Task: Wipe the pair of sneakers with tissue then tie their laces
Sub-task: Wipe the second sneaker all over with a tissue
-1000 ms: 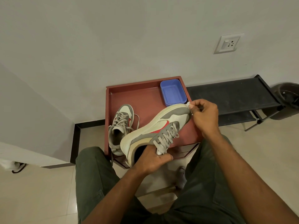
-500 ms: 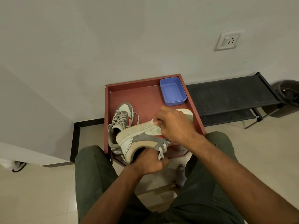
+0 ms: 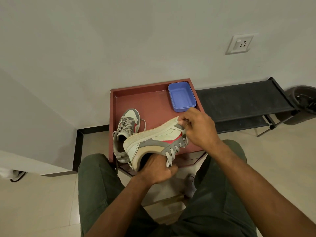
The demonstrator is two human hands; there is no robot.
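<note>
One grey, white and red sneaker (image 3: 153, 139) is tilted on its side above the front edge of the red tray-top table (image 3: 147, 103), sole edge turned up and loose laces hanging down. My left hand (image 3: 157, 170) reaches into its opening and grips it from below. At the toe end, the curled fingers of my right hand (image 3: 200, 129) press a small pale wad of tissue against the side; the fingers hide most of it. The second sneaker (image 3: 127, 127) stands upright on the tray to the left, its laces loose.
A blue plastic container (image 3: 181, 96) sits at the tray's back right corner. To the right against the wall stand a low black rack (image 3: 242, 98) and a dark bin (image 3: 304, 103). My knees in green trousers flank the table.
My right hand slid from the toe tip to the middle of the sneaker's side and back toward the toe. My left hand rolled the sneaker so its sole edge faces up more.
</note>
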